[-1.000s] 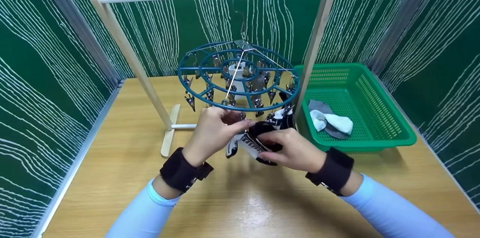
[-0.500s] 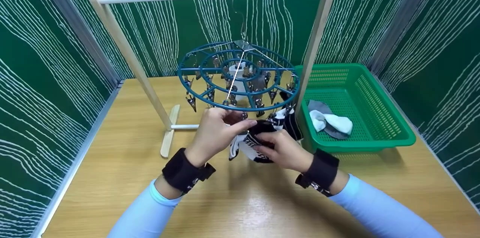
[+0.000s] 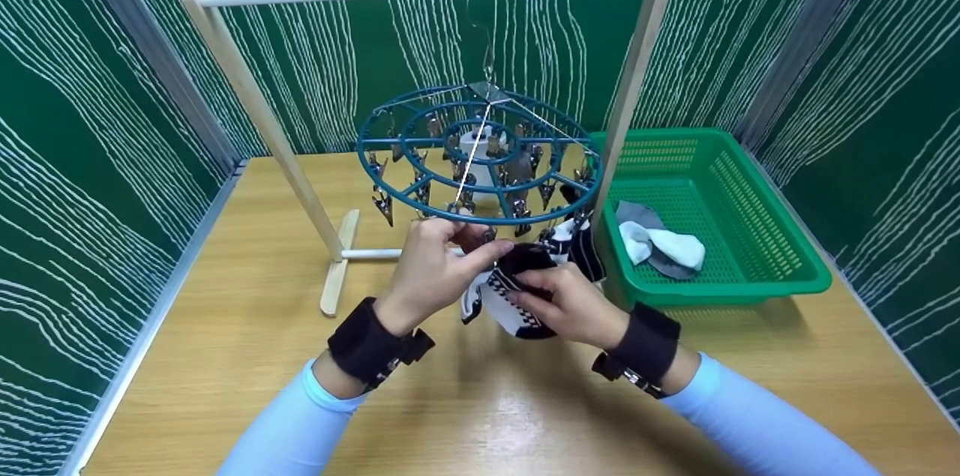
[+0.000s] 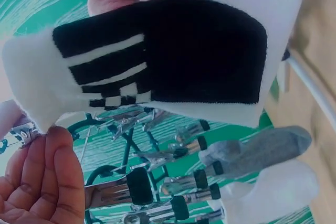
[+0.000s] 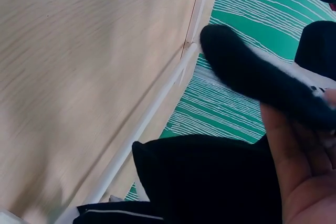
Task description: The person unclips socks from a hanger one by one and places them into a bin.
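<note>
Grip: right hand (image 3: 571, 305) pinches the sock (image 3: 510, 288) below the hanger's (image 3: 478, 152) 6 o'clock rim; left hand (image 3: 431, 266) pinches a clip (image 3: 480, 233). Risk: a shallow bite lets the sock fall to the surface (image 3: 487, 416).

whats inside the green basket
In the green basket lie a white sock and a grey sock beneath it. The rack post covers the basket's left edge, so anything there is hidden.

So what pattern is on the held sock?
White sock with black stripes and checks, clearest in the left wrist view.
</note>
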The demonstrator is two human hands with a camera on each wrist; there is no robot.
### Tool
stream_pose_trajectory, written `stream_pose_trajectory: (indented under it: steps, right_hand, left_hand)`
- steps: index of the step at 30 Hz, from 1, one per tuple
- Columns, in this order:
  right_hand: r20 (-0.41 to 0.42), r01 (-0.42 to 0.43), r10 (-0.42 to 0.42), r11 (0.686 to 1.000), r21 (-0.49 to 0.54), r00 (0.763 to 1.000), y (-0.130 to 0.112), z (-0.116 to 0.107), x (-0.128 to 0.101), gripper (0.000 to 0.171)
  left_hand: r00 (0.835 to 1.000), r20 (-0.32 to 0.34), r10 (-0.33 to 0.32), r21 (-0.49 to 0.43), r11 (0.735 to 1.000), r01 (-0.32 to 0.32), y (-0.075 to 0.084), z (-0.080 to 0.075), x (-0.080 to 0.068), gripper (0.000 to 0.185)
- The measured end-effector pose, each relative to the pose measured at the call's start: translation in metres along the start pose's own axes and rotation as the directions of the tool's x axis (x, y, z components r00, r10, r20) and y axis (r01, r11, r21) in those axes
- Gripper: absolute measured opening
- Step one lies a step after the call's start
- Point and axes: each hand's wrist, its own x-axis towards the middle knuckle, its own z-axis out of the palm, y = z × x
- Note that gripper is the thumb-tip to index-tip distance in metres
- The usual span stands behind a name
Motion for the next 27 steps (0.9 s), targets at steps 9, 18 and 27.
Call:
stream_pose_trajectory:
  steps: [9, 18, 27]
  right_hand:
    - [0.034, 0.066, -0.065, 0.998, -0.016, 0.997, 0.002, 0.001, -0.006, 0.008]
    - [0.085, 0.095, -0.093, 0.995, -0.024, 0.992, 0.003, -0.011, -0.016, 0.025]
    - [0.053, 0.137, -0.138, 0.99, 0.031, 0.989, 0.0, -0.037, -0.021, 0.033]
  left_hand:
    - [1.0, -0.015, 0.007, -0.012, 1.0, -0.008, 0.0, -0.001, -0.002, 0.014]
    - [0.999, -0.036, 0.015, -0.009, 1.0, -0.016, -0.003, -0.003, -0.001, 0.013]
    - [0.999, -0.046, 0.012, -0.029, 1.0, -0.013, -0.008, -0.001, -0.003, 0.015]
